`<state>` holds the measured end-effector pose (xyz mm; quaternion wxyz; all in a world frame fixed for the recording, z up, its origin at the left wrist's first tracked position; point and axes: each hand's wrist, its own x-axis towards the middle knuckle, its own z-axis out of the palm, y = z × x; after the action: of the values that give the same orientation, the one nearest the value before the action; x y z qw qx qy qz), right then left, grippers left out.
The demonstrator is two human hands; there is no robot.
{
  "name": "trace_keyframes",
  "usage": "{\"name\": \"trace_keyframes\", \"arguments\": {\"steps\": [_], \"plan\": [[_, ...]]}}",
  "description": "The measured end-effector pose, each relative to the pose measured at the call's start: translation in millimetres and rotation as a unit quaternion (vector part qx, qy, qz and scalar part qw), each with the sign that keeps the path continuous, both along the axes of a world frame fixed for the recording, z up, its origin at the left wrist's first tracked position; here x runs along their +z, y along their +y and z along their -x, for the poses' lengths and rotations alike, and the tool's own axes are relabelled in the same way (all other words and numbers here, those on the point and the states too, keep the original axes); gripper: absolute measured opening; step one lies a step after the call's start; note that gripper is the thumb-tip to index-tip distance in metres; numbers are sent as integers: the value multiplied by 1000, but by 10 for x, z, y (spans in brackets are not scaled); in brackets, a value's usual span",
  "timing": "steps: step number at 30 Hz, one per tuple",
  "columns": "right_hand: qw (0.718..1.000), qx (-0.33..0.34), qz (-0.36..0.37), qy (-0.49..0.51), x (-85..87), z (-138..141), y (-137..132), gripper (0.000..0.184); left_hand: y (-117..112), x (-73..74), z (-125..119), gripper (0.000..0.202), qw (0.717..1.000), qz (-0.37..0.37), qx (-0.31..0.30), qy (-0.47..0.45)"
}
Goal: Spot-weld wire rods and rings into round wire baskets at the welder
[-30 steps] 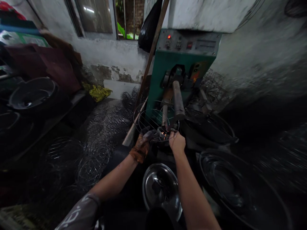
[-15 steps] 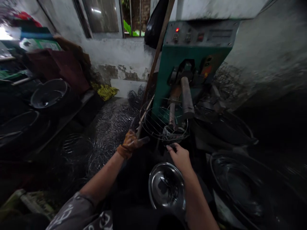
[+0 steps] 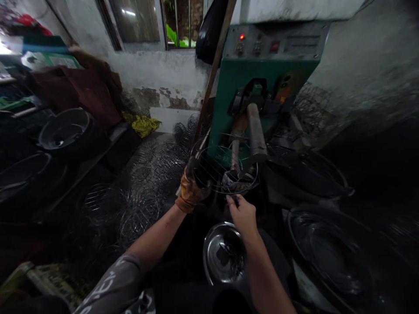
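Note:
My left hand, in an orange glove with dark fingers, closes around the left side of a round wire rack. The rack lies level in front of a green machine that looks like a spot welder. Its thick upper bar juts over the rack, and a thinner lower bar ends near the rack's middle. My bare right hand has thumb and fingers pinched together just below the rack's near rim; what they hold is too dark to make out. Beneath it sits a shiny metal bowl with small dark pieces inside.
Left of the machine, many wire racks are heaped on the floor. Large dark round basins stand at right and left. A wooden pole leans beside the machine. A yellow cloth lies by the wall.
My left hand has moved right and up onto the rack's left side, and its spread fingers have curled in. My right hand stays nearly in place, still pinched.

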<state>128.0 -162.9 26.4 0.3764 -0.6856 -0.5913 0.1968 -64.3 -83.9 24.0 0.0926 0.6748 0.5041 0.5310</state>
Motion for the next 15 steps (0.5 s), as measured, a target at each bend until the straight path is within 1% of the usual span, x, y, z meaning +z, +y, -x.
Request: {"name": "trace_keyframes", "arguments": {"steps": [3, 6, 10, 13, 15], "plan": [[1000, -19, 13, -21, 1, 34, 27, 39, -4, 20, -8, 93, 1000, 4, -7, -29], [998, -31, 24, -42, 12, 44, 44, 38, -27, 31, -9, 96, 1000, -2, 0, -29], [996, -41, 32, -73, 34, 72, 59, 38, -79, 47, -30, 90, 998, -9, -13, -59], [996, -35, 29, -83, 17, 81, 25, 39, -70, 66, -44, 92, 997, 4, -15, -70], [995, -21, 26, -90, -17, 1, -27, 40, -49, 83, -15, 92, 996, 26, -19, -84]]}}
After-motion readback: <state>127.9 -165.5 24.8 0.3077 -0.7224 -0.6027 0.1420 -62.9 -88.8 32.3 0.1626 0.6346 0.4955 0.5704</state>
